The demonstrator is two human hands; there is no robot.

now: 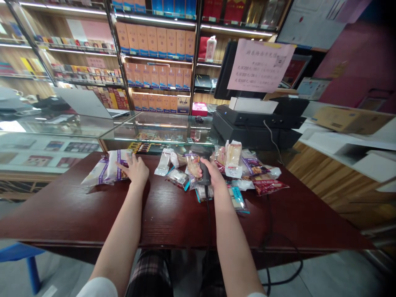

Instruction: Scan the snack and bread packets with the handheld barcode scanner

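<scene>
My right hand (214, 175) is wrapped round a black handheld barcode scanner (204, 172), whose cable hangs down over the table's front edge. Behind and around the scanner lies a spread of wrapped snacks, among them a white packet (233, 160), a red packet (269, 185) and a blue-and-clear packet (237, 198). At the left, my left hand (136, 170) has its fingers spread over the right end of a white-and-purple snack packet (116, 165). Its fingertips appear to touch the wrapper, but the packet is not gripped. A similar packet (97, 172) lies beside it.
A dark red wooden table (173, 222) carries the snacks. Beyond it stand a glass display counter (154, 128), a laptop (85, 103) and a monitor with a pink notice (260, 66). A black cable (269, 222) loops over the table's right side. A blue stool (24, 251) is at lower left.
</scene>
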